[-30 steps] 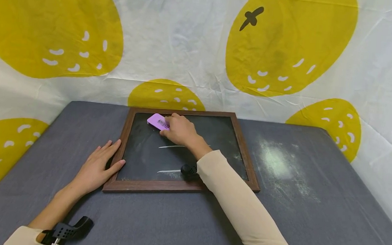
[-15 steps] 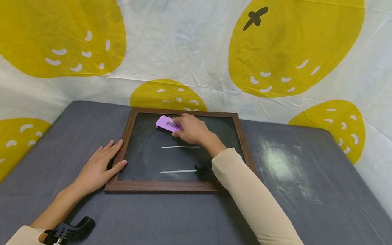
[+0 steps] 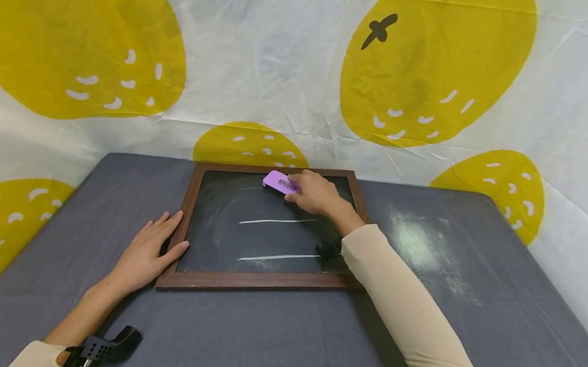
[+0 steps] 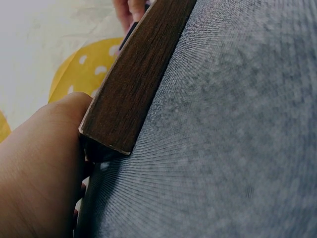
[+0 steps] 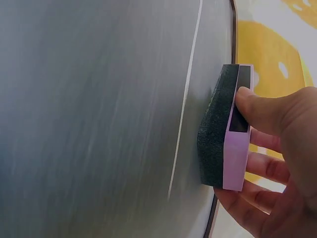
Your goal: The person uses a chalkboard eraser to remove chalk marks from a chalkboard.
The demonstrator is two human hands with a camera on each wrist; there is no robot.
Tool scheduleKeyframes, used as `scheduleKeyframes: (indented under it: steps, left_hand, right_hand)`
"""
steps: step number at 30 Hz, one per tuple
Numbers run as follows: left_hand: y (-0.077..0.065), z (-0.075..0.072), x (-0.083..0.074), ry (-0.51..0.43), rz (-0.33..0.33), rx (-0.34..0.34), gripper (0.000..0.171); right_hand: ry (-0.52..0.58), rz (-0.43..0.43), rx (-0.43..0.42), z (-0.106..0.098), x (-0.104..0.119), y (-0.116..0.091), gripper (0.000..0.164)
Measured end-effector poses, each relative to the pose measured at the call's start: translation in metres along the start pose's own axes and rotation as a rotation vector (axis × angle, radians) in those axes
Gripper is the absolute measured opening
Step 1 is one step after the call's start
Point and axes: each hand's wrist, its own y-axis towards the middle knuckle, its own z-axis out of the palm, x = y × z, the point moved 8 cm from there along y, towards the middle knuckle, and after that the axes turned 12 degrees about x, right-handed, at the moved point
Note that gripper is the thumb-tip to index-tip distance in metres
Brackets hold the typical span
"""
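A framed chalkboard (image 3: 218, 235) lies on the cloth-covered table, with two white chalk lines across it, an upper line (image 3: 278, 221) and a lower line (image 3: 278, 258). Near the board's far edge, my right hand (image 3: 318, 196) grips a purple chalkboard eraser (image 3: 277, 180) between thumb and fingers. In the right wrist view the eraser's dark felt (image 5: 214, 134) faces the board. A faint chalk trace shows left of the eraser. My left hand (image 3: 147, 251) rests against the wooden frame (image 4: 133, 74) at its left side, fingers extended and thumb on the frame.
Pale chalk dust (image 3: 418, 243) marks the grey tablecloth (image 3: 242, 339) right of the board. Behind the table hangs a white curtain (image 3: 262, 50) printed with yellow fruit. A black wrist-camera mount (image 3: 108, 348) sits on the left wrist.
My right hand has moved to the right along the board's far part with the eraser, showing more of the chalk lines. My left hand stays at the frame.
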Motion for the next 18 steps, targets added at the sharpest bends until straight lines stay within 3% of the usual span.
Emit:
scheduleKeyframes:
  steps: [11,15,18]
  left_hand:
    - [-0.001,0.0,-0.002,0.004,-0.011,0.003,0.069]
    - [-0.001,0.0,-0.002,0.005,-0.012,0.005,0.069]
    - [-0.001,0.0,-0.001,0.006,-0.015,0.009,0.07]
  right_hand:
    - [-0.023,0.115,-0.046,-0.01,-0.05,-0.025,0.053]
    - [-0.062,0.19,-0.095,-0.01,-0.058,-0.03,0.042]
    - [-0.088,0.236,-0.146,-0.009,-0.057,-0.029,0.044]
